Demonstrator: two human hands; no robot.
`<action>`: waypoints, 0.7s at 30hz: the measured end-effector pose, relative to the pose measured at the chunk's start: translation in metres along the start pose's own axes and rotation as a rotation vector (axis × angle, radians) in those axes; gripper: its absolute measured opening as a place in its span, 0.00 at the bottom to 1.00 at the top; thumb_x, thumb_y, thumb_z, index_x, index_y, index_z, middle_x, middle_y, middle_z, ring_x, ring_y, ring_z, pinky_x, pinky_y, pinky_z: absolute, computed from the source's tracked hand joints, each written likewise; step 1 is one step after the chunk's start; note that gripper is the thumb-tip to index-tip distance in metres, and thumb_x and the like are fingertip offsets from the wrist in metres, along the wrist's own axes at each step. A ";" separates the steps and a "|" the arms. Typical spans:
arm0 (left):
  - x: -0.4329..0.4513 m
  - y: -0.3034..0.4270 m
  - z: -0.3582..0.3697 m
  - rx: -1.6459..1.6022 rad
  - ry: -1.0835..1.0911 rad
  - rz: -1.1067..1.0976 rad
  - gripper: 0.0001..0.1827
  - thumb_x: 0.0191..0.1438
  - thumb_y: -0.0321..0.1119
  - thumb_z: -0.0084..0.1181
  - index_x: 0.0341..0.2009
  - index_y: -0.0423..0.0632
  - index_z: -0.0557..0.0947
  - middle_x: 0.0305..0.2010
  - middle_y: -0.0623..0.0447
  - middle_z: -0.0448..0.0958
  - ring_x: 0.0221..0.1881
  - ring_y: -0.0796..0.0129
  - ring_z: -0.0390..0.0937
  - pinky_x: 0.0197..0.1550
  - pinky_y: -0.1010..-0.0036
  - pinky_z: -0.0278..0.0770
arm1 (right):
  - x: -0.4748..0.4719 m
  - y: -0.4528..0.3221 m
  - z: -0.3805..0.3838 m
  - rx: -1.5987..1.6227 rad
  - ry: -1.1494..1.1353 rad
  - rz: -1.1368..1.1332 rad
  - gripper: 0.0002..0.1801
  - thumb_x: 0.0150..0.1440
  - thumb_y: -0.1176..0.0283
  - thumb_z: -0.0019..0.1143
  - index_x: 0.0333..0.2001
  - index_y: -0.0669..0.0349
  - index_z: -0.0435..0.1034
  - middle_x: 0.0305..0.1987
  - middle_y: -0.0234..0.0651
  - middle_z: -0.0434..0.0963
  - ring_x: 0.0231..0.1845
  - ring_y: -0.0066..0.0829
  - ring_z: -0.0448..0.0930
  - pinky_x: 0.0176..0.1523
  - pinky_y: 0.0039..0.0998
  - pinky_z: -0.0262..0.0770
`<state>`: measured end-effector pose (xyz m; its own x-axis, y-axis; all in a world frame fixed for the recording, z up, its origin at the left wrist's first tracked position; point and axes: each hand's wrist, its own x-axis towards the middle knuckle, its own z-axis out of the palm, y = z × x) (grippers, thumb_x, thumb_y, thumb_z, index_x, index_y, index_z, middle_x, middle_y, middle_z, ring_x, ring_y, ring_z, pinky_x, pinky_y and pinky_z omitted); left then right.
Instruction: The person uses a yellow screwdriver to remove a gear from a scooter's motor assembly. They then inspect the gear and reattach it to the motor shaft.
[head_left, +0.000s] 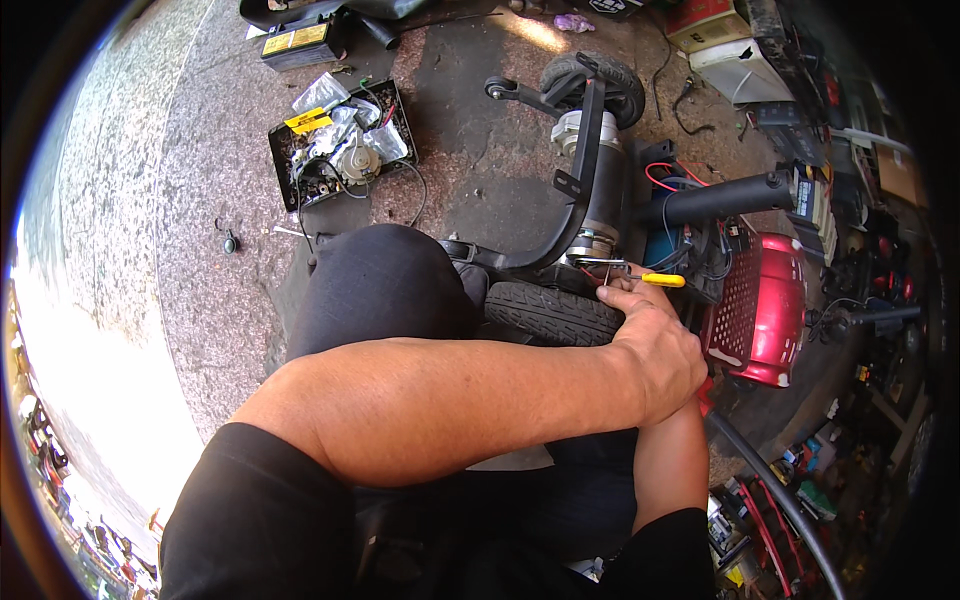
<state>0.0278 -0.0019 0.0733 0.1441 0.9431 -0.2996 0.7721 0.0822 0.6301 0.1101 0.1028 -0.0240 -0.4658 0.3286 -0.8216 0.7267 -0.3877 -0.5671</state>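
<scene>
My left hand (666, 367) crosses over my right wrist, its fingers mostly hidden from view. Beyond it my right hand (637, 298) reaches the end of a geared motor (606, 176) on a small-wheeled vehicle frame. A thumb and fingertips meet there by a thin metal piece (607, 276); whether they grip it, I cannot tell. Just above the fingers is a bent metal lever with a yellow grip (664, 280). Close below the motor end sits a black treaded tyre (551, 309). The black curved frame tube (581, 180) runs along the motor to another wheel (634, 97).
An open black tray (281, 169) of small parts lies upper left. To the right are a red shiny cover (776, 315), a perforated metal panel (733, 300), loose wires and a thick black tube (720, 201). A battery (300, 45) stands farther back. My bent knee (382, 289) is beside the tyre.
</scene>
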 end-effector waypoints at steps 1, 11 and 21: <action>-0.001 0.000 0.001 -0.002 0.010 0.013 0.17 0.61 0.33 0.58 0.53 0.43 0.87 0.56 0.37 0.81 0.55 0.23 0.75 0.47 0.24 0.72 | 0.003 -0.001 0.003 -0.108 0.059 -0.014 0.23 0.59 0.72 0.63 0.59 0.60 0.72 0.47 0.27 0.81 0.47 0.21 0.77 0.57 0.26 0.71; -0.002 0.001 0.002 0.061 0.057 -0.030 0.17 0.60 0.34 0.57 0.50 0.42 0.87 0.52 0.38 0.84 0.52 0.32 0.79 0.48 0.24 0.70 | 0.019 -0.001 0.010 -0.291 0.219 0.061 0.22 0.56 0.68 0.68 0.55 0.55 0.75 0.38 0.28 0.81 0.40 0.24 0.76 0.46 0.31 0.74; 0.004 0.000 0.001 -0.002 -0.013 -0.021 0.18 0.62 0.32 0.56 0.55 0.44 0.86 0.57 0.34 0.80 0.58 0.22 0.72 0.48 0.15 0.65 | -0.003 0.004 0.020 0.031 0.268 0.020 0.22 0.56 0.62 0.70 0.54 0.49 0.76 0.43 0.28 0.80 0.43 0.23 0.77 0.45 0.31 0.76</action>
<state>0.0290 0.0015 0.0710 0.1363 0.9369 -0.3221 0.7740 0.1022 0.6248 0.1043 0.0833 -0.0246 -0.2986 0.5352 -0.7902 0.7166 -0.4211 -0.5560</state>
